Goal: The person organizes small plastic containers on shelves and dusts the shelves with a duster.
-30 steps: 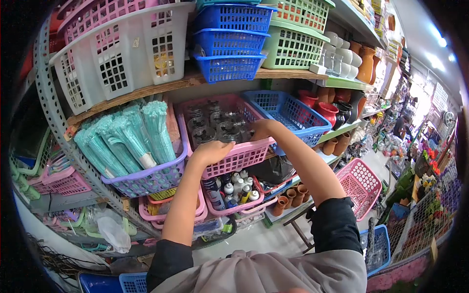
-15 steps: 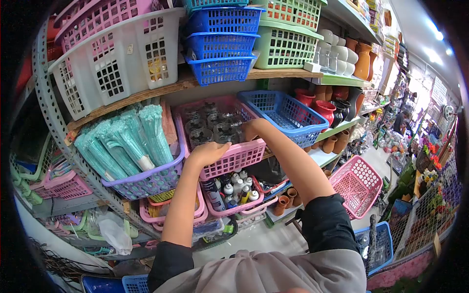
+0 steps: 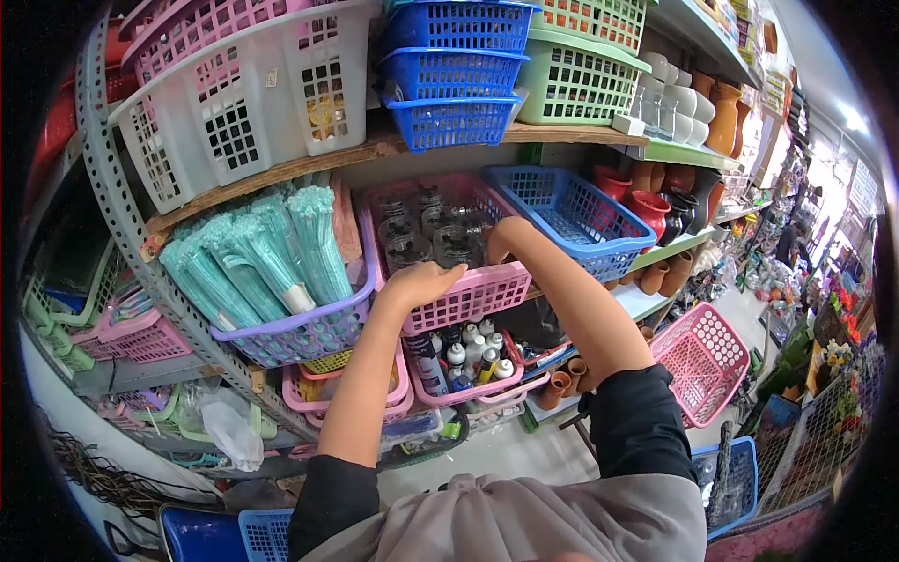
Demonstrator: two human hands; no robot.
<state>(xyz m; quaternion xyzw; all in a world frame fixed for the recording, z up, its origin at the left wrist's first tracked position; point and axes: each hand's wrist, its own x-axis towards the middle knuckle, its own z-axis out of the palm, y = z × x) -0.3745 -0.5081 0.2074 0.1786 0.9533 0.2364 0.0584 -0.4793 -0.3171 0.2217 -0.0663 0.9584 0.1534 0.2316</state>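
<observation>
Several clear glass jars (image 3: pixel 457 245) with dark tops stand in a pink basket (image 3: pixel 473 298) on the middle shelf. My left hand (image 3: pixel 424 284) lies over the basket's front rim, thumb stretched out to the right beside the front jars; its other fingers are mostly hidden. At the basket's right side, my right hand (image 3: pixel 506 239) bends down inside the rim, close to the right front jar. Its fingers are out of sight behind the wrist, so I cannot tell what they hold.
A purple basket (image 3: pixel 295 337) of teal wrapped bundles (image 3: pixel 272 248) adjoins on the left, a blue basket (image 3: pixel 599 220) on the right. Below sits a pink tray of bottles (image 3: pixel 478 356). The wooden shelf edge (image 3: pixel 375 150) with stacked baskets overhangs. A pink basket (image 3: pixel 702 361) stands lower right.
The view has shifted, so the shelves appear farther right and slightly higher. Both hands stay at the jar basket, the right still at its right side.
</observation>
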